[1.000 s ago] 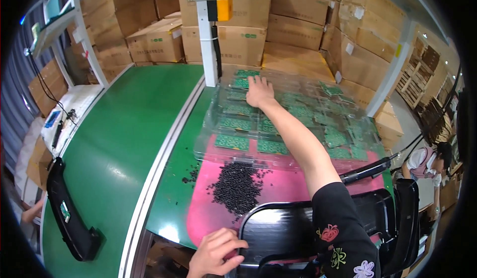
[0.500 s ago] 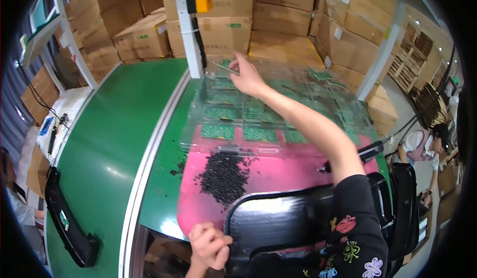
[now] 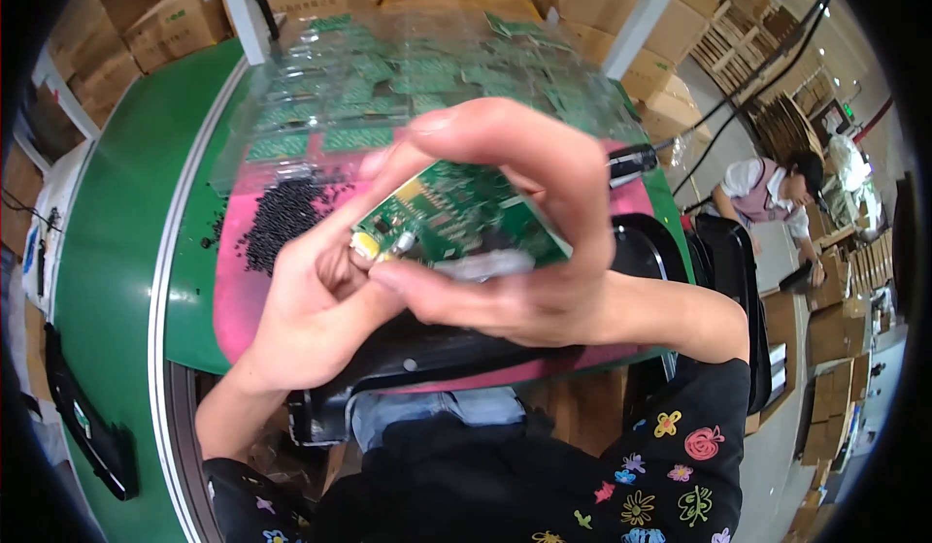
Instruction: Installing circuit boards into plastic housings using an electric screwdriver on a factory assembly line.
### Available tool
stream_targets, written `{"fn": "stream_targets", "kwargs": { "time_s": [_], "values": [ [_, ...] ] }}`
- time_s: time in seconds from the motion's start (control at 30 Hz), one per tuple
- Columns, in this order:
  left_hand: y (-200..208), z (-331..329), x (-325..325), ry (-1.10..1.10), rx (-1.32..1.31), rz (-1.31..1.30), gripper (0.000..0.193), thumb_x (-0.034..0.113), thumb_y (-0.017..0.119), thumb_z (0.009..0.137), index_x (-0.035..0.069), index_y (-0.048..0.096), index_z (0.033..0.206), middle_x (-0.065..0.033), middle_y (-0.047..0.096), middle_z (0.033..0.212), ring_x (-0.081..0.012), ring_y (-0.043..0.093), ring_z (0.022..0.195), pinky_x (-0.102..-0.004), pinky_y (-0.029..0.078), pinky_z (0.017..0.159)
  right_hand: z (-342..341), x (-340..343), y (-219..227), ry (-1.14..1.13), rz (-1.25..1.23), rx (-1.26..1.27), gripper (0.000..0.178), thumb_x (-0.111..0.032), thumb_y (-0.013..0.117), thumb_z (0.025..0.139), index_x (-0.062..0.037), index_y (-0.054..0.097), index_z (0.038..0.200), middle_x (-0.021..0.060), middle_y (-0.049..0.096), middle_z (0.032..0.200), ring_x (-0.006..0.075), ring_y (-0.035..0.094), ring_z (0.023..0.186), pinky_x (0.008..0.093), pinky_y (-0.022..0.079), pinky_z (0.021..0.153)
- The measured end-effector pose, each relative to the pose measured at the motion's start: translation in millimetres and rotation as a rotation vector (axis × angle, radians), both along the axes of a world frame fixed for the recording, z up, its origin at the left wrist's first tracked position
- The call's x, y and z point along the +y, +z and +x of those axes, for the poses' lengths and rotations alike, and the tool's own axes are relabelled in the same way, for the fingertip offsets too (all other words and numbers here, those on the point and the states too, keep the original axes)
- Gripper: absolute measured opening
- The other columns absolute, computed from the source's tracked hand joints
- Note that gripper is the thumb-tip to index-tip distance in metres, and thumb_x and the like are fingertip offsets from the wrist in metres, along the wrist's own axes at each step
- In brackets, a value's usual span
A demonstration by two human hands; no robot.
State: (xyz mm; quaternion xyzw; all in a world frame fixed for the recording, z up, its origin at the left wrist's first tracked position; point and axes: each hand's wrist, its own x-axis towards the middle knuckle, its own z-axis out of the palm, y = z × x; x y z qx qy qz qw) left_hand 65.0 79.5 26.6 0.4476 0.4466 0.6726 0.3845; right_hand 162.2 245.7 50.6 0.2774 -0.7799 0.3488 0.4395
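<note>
Both hands hold one green circuit board [image 3: 456,208] raised over the bench, close to the head camera. My left hand [image 3: 316,296] pinches its left end, beside a yellow-white connector. Around the far and near edges of the board curl the fingers of my right hand [image 3: 544,242], partly blurred. Below the hands lies a black plastic housing [image 3: 417,354] near the bench's front edge. A heap of small black screws or pellets [image 3: 277,223], too small to tell which, lies on the pink mat [image 3: 238,300] left of my hands.
Clear plastic trays [image 3: 340,101] with several green boards cover the back of the mat. A dark power tool [image 3: 631,162] with a cable lies at the right. Black housings [image 3: 728,262] stand beyond it. A long black part [image 3: 87,427] rests on the green belt [image 3: 116,242]. A person [image 3: 767,194] sits at right.
My right hand has come back from the trays with a circuit board. My left hand has risen from the housing to meet it. The view has shifted and tilted down.
</note>
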Motion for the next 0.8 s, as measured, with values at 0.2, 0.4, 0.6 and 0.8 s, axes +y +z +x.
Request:
{"fn": "stream_targets", "kwargs": {
  "time_s": [0.2,0.4,0.6,0.8],
  "values": [
    [7.5,11.9,28.1,-0.016,-0.049,-0.057,0.049,0.005,0.059,0.094,-0.006,0.040,0.137,-0.0157,0.068,0.103,-0.0191,0.069,0.087,-0.0256,0.054,0.071,79.6,37.8,17.4,-0.360,0.210,-0.355,0.083,-0.020,0.085,0.073,0.0094,0.041,0.136,0.0202,0.056,0.129,0.0268,0.063,0.105,0.0340,0.051,0.087],
    [-2.0,23.5,37.4,-0.047,0.156,-0.165,0.062,0.003,0.064,0.089,-0.003,0.033,0.142,-0.0154,0.069,0.102,-0.0209,0.069,0.091,-0.0272,0.055,0.075,129.2,50.8,-11.4,-0.523,0.149,-0.458,0.064,-0.008,0.082,0.067,0.0018,0.057,0.126,0.0169,0.062,0.114,0.0326,0.062,0.100,0.0368,0.051,0.085],
    [-21.2,17.4,47.7,-0.015,0.422,-0.228,0.058,-0.001,0.076,0.078,-0.002,0.052,0.130,-0.0160,0.069,0.104,-0.0213,0.069,0.093,-0.0293,0.057,0.080,135.3,52.3,-55.4,-0.541,-0.185,-0.661,0.057,-0.012,0.080,0.071,-0.0003,0.058,0.122,0.0177,0.059,0.118,0.0338,0.058,0.109,0.0391,0.046,0.093],
    [-39.4,18.4,59.6,-0.065,0.712,-0.451,0.051,0.011,0.082,0.070,-0.001,0.058,0.113,-0.0116,0.066,0.084,-0.0207,0.065,0.075,-0.0320,0.052,0.063,132.6,64.4,-89.1,-0.523,-0.095,-0.869,0.055,-0.016,0.077,0.072,-0.0029,0.058,0.122,0.0133,0.052,0.128,0.0328,0.046,0.121,0.0412,0.037,0.104]
  ]
}}
